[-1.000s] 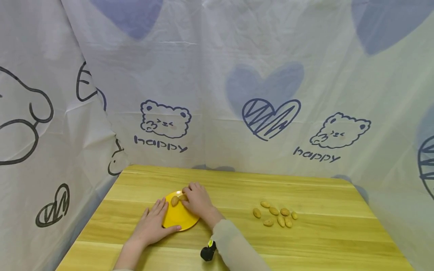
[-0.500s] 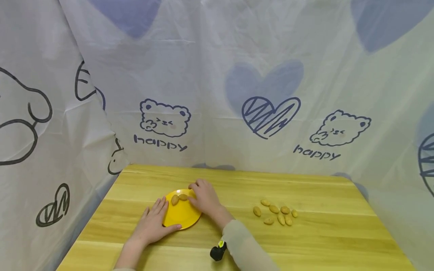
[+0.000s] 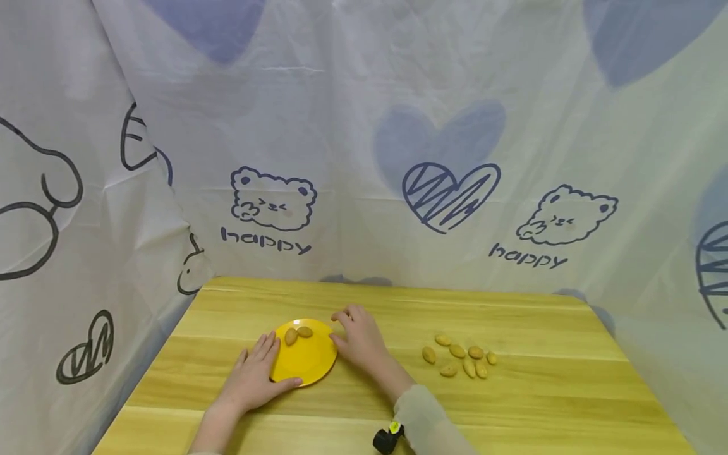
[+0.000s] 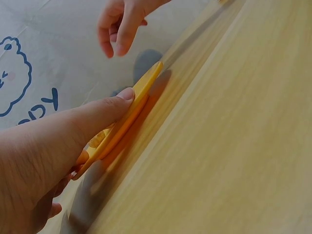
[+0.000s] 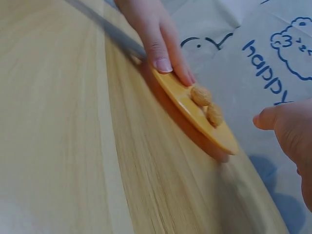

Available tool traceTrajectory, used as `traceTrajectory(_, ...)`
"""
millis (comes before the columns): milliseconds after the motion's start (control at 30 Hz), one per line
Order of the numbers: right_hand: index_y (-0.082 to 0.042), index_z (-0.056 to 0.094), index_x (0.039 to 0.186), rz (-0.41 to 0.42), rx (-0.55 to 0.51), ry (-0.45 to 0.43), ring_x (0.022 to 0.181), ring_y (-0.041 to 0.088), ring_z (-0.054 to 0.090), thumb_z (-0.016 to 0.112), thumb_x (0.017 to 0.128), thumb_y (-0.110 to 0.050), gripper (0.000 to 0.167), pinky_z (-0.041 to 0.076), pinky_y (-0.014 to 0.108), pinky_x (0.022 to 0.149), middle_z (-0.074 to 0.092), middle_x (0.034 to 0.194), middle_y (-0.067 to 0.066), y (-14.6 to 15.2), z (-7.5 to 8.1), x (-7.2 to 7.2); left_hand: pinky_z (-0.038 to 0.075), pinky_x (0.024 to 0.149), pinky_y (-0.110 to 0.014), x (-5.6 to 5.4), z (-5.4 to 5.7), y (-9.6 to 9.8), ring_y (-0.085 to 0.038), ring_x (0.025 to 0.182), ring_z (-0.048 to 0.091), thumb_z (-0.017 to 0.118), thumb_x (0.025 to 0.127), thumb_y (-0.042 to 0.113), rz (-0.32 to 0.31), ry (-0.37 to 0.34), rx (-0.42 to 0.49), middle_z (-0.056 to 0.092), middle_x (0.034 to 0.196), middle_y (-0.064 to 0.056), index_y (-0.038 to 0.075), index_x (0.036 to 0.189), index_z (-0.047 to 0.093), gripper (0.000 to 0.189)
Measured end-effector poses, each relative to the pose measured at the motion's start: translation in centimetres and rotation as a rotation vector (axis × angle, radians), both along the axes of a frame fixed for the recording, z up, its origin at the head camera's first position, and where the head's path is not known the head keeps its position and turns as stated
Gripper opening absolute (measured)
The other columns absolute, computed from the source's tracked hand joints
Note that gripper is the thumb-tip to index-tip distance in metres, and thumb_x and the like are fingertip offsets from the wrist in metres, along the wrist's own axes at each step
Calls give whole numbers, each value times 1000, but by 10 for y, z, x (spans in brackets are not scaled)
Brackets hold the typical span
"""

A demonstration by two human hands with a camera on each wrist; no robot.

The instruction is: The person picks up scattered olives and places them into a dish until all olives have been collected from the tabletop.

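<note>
A yellow plate (image 3: 304, 368) lies on the wooden table (image 3: 512, 404) with two almonds (image 3: 297, 334) on its far side. My left hand (image 3: 250, 378) rests on the plate's left rim, fingers straight and thumb along the near edge. The left wrist view shows that thumb (image 4: 105, 109) pressed against the plate's rim (image 4: 146, 90). My right hand (image 3: 359, 338) hovers just right of the plate, holding nothing, its fingers loosely curled. From the right wrist view the two almonds (image 5: 207, 105) sit on the plate (image 5: 222, 139) near the left hand's fingertips (image 5: 183, 73).
Several loose almonds (image 3: 459, 360) lie in a small pile on the table to the right of my right hand. A printed cloth backdrop (image 3: 364, 158) closes off the back and both sides. A black wrist device (image 3: 385, 440) sits at the right sleeve.
My right hand has drawn back from the plate to the right, leaving an almond beside the first one. The left hand and plate have stayed put.
</note>
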State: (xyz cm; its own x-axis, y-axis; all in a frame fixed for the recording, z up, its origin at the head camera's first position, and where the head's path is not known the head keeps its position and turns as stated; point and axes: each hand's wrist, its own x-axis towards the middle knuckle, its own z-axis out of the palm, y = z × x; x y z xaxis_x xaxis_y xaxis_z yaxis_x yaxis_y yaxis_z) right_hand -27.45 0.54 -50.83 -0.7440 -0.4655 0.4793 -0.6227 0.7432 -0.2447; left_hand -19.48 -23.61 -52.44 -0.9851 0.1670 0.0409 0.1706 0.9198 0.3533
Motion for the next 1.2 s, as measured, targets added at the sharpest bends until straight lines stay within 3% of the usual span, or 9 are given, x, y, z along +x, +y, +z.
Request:
traceTrajectory(267, -16, 68, 109, -67, -85, 42, 96, 20, 57, 77, 83, -28, 30, 51, 37, 85, 60, 100, 1, 23, 0, 8, 17, 117, -67, 0, -2, 0, -39, 149, 20, 54, 80, 77, 2, -10, -1, 23, 161, -19, -4, 149, 33, 108)
traceTrajectory(433, -14, 69, 109, -116, -155, 22, 95, 21, 56, 78, 83, -27, 31, 50, 38, 85, 60, 100, 2, 38, 0, 13, 17, 117, -66, 0, 0, 2, -39, 149, 20, 54, 80, 77, 2, -14, 3, 23, 161, -19, -4, 149, 33, 108)
traceTrajectory(667, -10, 70, 106, -146, -237, 83, 88, 20, 53, 81, 80, -22, 31, 47, 37, 79, 58, 94, 5, 55, 0, 17, 16, 117, -66, 0, 2, 3, -39, 150, 19, 54, 81, 75, 1, -28, 11, 22, 161, -19, -4, 149, 33, 107)
traceTrajectory(1033, -9, 68, 109, -187, -329, 18, 92, 21, 51, 78, 83, -20, 30, 45, 38, 80, 58, 99, 9, 70, 4, 24, 13, 118, -67, 0, 1, 0, -39, 150, 17, 54, 81, 76, 10, -31, 23, 19, 162, -18, -3, 150, 31, 108)
traceTrajectory(1200, -7, 68, 108, -214, -342, 57, 91, 22, 50, 79, 81, -19, 31, 45, 38, 77, 59, 98, 10, 81, 4, 26, 13, 118, -67, -1, -1, 0, -39, 150, 17, 54, 81, 76, 8, -34, 24, 19, 162, -19, -3, 150, 32, 107)
